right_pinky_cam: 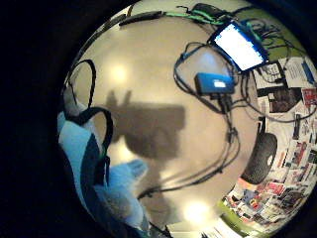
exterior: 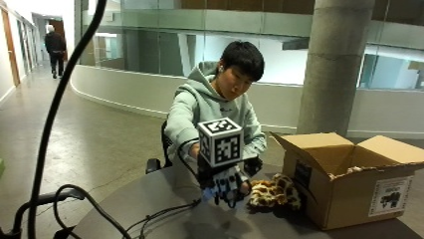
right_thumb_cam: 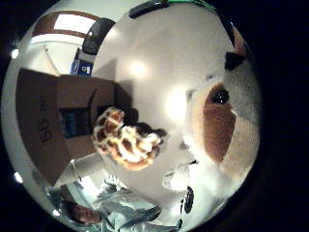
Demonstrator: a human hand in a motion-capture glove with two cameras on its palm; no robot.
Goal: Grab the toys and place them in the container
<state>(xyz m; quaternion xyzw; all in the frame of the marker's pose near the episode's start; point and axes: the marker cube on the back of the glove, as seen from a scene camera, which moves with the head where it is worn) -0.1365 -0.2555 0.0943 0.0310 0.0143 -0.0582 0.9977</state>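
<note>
Indoors, a concrete column [exterior: 333, 64] and glass walls stand behind the round grey table [exterior: 152, 199]. On it the open cardboard box [exterior: 351, 184] carries a white label, unreadable, and digits that may read 66. Just beside the box lies the spotted giraffe toy [exterior: 273, 194]. The gloved right hand [exterior: 225, 184] seems curled on a white-and-brown plush dog [right_thumb_cam: 227, 121].

I count two soft toys: one spotted giraffe [exterior: 273, 193] on the table [exterior: 165, 209] just left of the box, and one white-and-brown plush dog [right_thumb_cam: 227, 125] close against my palm. One cardboard box [exterior: 351, 174], flaps open, on the right. One blue device [right_pinky_cam: 214, 83] and one lit screen [right_pinky_cam: 240, 45] on the tabletop, with several black cables [right_pinky_cam: 225, 144].
</note>
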